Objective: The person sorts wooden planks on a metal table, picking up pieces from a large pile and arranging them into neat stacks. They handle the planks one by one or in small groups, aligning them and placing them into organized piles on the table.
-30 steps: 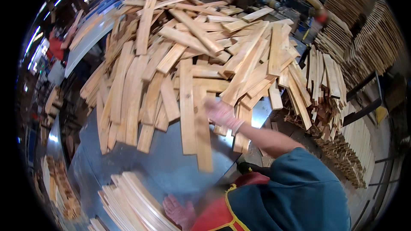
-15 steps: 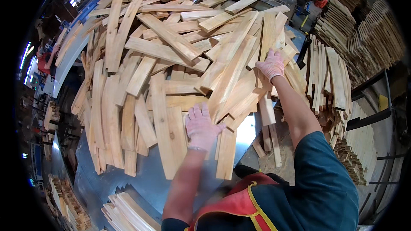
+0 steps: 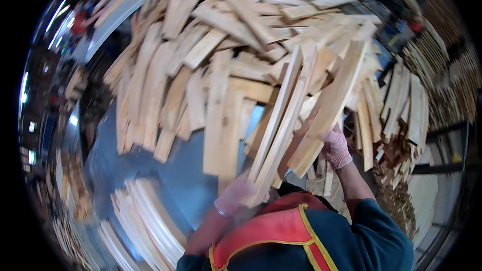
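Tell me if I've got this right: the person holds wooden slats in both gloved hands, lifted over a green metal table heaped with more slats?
Nearly right, only the colour is off. The head view shows the table as bare grey-blue metal, not green. The rest stands: the left hand and right hand, both gloved, grip wooden slats raised above the heaped pile.

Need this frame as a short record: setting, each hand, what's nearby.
setting: large loose pile of pale wooden slats on a grey metal table
left hand: gloved left hand, grip closed on the lower end of two long thin wooden slats raised on edge
right hand: gloved right hand, grip on one broad flat wooden board tilted up to the right
nearby: neat stack of thin wooden strips at lower left; more stacked slats at right
clothing: blue sleeve, red vest with yellow trim
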The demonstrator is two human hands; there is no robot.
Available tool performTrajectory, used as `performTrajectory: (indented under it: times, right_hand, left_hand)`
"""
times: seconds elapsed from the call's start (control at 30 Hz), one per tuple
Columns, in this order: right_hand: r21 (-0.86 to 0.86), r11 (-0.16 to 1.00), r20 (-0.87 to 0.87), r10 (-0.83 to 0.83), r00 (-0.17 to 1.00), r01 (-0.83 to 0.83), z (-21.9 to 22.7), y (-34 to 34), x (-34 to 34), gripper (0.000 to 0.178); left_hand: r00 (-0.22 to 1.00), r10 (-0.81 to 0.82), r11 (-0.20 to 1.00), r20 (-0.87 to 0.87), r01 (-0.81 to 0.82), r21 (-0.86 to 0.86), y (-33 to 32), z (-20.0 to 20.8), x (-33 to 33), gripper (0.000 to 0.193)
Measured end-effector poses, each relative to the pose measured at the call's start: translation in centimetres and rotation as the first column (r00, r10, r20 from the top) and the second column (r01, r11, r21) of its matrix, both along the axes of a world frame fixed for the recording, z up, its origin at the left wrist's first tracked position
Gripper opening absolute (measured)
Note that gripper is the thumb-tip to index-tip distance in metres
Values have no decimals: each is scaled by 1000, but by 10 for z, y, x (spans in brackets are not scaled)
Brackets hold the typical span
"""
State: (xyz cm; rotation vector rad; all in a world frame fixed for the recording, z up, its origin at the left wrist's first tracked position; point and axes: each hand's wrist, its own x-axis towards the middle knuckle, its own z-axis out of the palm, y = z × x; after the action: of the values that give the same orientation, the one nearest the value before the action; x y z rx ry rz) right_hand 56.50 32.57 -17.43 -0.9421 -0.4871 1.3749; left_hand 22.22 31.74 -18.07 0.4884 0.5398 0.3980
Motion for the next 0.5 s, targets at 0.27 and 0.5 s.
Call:
performTrajectory:
  times: [0.27, 0.5]
  right_hand:
    - [-113, 833, -66, 538, 840, -542, -53, -43, -243, 74]
    - [-369, 433, 352, 884, 307, -823, -160, -121, -432, 82]
  left_hand:
    - [827, 520, 854, -215, -502, 136, -175, 22, -135, 96]
    - [485, 717, 623, -501, -768, 150, -311, -22, -211, 78]
